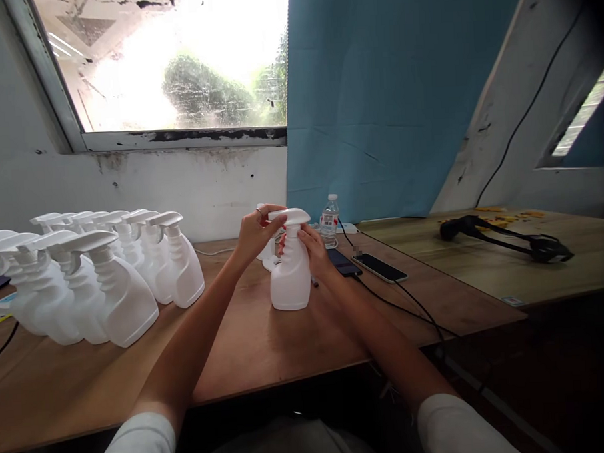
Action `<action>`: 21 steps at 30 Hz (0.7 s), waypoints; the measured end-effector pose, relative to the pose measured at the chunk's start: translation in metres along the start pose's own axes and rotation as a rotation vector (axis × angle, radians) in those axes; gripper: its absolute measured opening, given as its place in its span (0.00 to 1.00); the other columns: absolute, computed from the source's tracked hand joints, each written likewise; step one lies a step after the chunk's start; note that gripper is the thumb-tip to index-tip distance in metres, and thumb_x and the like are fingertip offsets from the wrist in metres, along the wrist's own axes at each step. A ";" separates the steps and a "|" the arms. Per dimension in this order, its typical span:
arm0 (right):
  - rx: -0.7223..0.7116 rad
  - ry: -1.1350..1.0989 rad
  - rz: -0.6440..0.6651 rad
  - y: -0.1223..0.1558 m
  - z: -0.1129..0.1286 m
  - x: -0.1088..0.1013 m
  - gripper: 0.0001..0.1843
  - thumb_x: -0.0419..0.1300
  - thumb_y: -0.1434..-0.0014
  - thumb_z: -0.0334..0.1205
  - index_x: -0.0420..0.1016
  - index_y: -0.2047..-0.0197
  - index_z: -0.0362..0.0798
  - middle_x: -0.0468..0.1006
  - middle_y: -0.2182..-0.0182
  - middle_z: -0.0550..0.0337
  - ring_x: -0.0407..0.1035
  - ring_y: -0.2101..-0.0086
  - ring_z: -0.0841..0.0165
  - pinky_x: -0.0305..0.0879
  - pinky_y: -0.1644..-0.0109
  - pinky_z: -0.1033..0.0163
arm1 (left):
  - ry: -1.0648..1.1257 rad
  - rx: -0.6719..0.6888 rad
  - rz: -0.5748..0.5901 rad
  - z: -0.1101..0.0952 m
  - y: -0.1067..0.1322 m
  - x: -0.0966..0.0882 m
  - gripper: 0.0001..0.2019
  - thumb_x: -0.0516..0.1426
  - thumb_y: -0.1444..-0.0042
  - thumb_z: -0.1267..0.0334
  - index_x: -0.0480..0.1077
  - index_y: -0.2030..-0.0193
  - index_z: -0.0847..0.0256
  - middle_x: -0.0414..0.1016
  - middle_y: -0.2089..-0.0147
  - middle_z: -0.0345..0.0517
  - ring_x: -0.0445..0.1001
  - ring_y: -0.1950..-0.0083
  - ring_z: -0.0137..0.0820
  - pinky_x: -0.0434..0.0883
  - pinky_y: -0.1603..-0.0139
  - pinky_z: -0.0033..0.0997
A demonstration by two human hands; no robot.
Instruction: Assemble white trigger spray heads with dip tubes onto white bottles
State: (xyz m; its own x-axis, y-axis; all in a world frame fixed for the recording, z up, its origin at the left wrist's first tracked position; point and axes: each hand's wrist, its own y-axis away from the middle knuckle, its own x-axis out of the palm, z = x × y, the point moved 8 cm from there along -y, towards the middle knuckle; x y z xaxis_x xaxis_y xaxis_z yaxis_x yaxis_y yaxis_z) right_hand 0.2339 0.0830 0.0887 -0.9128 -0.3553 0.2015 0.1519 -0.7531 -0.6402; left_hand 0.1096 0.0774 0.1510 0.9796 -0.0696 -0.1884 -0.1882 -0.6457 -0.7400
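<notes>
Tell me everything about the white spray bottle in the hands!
The spray bottle is white, plastic-looking, with a wide rounded body, a narrow neck and a trigger head on top. It stands upright on the brown wooden table. The left hand grips the trigger head; the right hand holds the neck.

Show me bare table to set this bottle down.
Bare table lies between the bottle rows and the held bottle, and along the near edge. Crowded: left with the rows; right with phones and cable.

Head view, forward-down over table (267,348)
</notes>
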 end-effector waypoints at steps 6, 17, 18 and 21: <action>0.000 0.042 -0.053 -0.003 -0.001 0.000 0.22 0.68 0.50 0.49 0.67 0.56 0.50 0.76 0.73 0.63 0.71 0.77 0.69 0.69 0.72 0.63 | -0.057 -0.026 0.011 -0.007 0.000 0.000 0.13 0.61 0.45 0.57 0.76 0.57 0.62 0.76 0.66 0.41 0.69 0.71 0.23 0.66 0.67 0.22; -0.001 0.032 -0.022 -0.001 0.005 0.005 0.20 0.65 0.47 0.52 0.68 0.56 0.50 0.76 0.74 0.62 0.70 0.78 0.69 0.68 0.74 0.63 | -0.062 -0.028 0.026 -0.008 0.001 0.001 0.12 0.60 0.44 0.56 0.76 0.58 0.62 0.75 0.67 0.41 0.65 0.73 0.22 0.64 0.70 0.22; 0.001 0.028 -0.024 -0.002 0.004 0.005 0.20 0.64 0.47 0.52 0.69 0.57 0.50 0.76 0.74 0.62 0.70 0.78 0.69 0.67 0.74 0.63 | -0.065 -0.025 0.030 -0.008 0.001 0.002 0.13 0.60 0.44 0.56 0.76 0.58 0.62 0.75 0.67 0.41 0.65 0.73 0.22 0.64 0.69 0.22; -0.005 0.111 -0.086 -0.001 0.003 0.000 0.18 0.68 0.50 0.50 0.70 0.62 0.49 0.74 0.77 0.63 0.69 0.80 0.70 0.66 0.76 0.64 | -0.089 -0.018 0.033 -0.008 0.002 0.002 0.13 0.59 0.44 0.55 0.76 0.57 0.61 0.75 0.69 0.41 0.67 0.72 0.23 0.65 0.69 0.23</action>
State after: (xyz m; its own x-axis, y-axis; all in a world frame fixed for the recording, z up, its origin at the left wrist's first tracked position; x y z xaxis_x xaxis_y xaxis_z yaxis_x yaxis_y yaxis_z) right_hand 0.2349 0.0821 0.0922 -0.9587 -0.2260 0.1727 0.0697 -0.7754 -0.6276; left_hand 0.1119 0.0702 0.1547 0.9627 -0.0235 -0.2694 -0.2179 -0.6575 -0.7213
